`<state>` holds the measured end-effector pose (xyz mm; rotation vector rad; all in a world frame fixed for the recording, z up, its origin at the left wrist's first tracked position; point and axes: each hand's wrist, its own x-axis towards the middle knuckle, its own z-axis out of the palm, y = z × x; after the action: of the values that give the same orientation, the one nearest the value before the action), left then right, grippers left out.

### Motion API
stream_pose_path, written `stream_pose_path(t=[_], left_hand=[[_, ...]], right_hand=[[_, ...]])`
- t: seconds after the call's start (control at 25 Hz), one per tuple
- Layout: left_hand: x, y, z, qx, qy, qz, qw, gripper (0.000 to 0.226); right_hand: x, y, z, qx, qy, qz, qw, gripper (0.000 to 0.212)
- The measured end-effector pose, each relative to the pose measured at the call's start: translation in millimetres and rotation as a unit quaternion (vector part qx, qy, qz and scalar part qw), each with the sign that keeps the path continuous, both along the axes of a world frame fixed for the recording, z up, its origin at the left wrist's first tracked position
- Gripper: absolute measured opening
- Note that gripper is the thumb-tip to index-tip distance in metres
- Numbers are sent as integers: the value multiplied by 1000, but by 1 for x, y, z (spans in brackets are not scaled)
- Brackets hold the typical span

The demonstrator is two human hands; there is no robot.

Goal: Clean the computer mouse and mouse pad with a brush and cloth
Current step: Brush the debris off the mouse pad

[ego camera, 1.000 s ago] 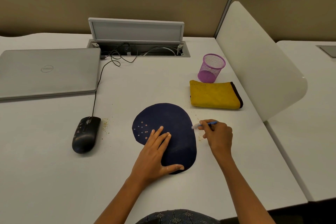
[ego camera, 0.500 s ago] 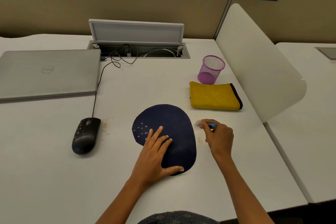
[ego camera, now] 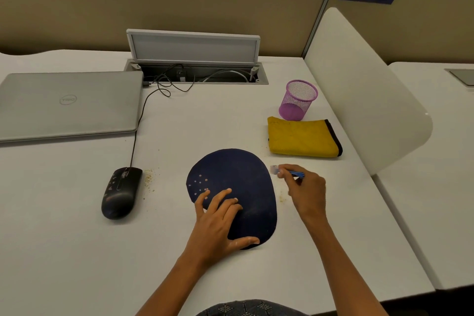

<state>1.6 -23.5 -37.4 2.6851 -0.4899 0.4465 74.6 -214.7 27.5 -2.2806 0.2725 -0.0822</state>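
A dark blue oval mouse pad (ego camera: 238,177) lies on the white desk, with pale crumbs on its left part. My left hand (ego camera: 218,223) presses flat on the pad's near half, fingers spread. My right hand (ego camera: 306,192) pinches a small blue-handled brush (ego camera: 287,171), whose pale bristles sit on the desk just off the pad's right edge. A black wired mouse (ego camera: 119,192) rests to the left of the pad, crumbs beside it. A folded yellow cloth (ego camera: 302,138) lies behind my right hand.
A shut grey laptop (ego camera: 69,105) sits at the left. A purple mesh cup (ego camera: 297,100) stands behind the cloth. An open cable hatch (ego camera: 195,59) is at the back, and a white divider panel (ego camera: 364,90) rises along the desk's right side.
My right hand has carried the brush a little to the right, off the pad's right edge onto the desk. My left hand stays pressed on the pad.
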Motion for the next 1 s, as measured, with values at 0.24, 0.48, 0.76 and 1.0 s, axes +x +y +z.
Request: stream_pose_path(t=[0.24, 0.48, 0.76, 1.0], left_hand=[[-1, 0, 1, 19, 12, 8, 1000, 68], [-2, 0, -2, 18, 21, -14, 1000, 73], [-1, 0, -2, 26, 23, -26, 999, 68], [-3, -1, -1, 26, -2, -6, 1000, 68]], right_hand=[[1, 13, -9, 28, 114, 168, 979, 16], [8, 9, -3, -33, 36, 72, 996, 28], [13, 16, -16, 21, 72, 111, 991, 21], [10, 28, -3, 84, 51, 121, 988, 17]])
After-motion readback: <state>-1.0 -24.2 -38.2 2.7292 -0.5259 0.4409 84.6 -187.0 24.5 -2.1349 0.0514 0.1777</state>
